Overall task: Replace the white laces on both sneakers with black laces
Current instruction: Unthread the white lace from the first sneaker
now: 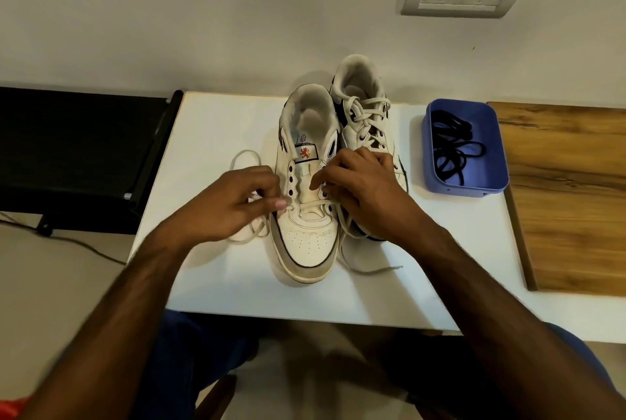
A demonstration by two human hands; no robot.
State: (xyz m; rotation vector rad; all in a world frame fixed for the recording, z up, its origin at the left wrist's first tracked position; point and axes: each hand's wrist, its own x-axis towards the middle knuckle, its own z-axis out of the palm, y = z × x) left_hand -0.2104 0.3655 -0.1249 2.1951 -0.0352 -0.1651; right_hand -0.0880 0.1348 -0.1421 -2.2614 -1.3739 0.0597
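**Both hands at the near sneaker's lowest white lace**

2 white sneakers stand side by side on the white bench (237,291), toes toward the person. The near sneaker (306,243) is unlaced down to its lowest eyelets; its white lace (313,205) crosses there, with loose ends trailing on both sides. The left hand (230,206) pinches the lace at the left eyelet. The right hand (359,182) has curled fingers at the right eyelets, apparently gripping the lace. The far sneaker (364,115) remains fully laced. Black laces (454,152) lie coiled in a blue tray (474,190) to the right, beside a wooden board (569,199).
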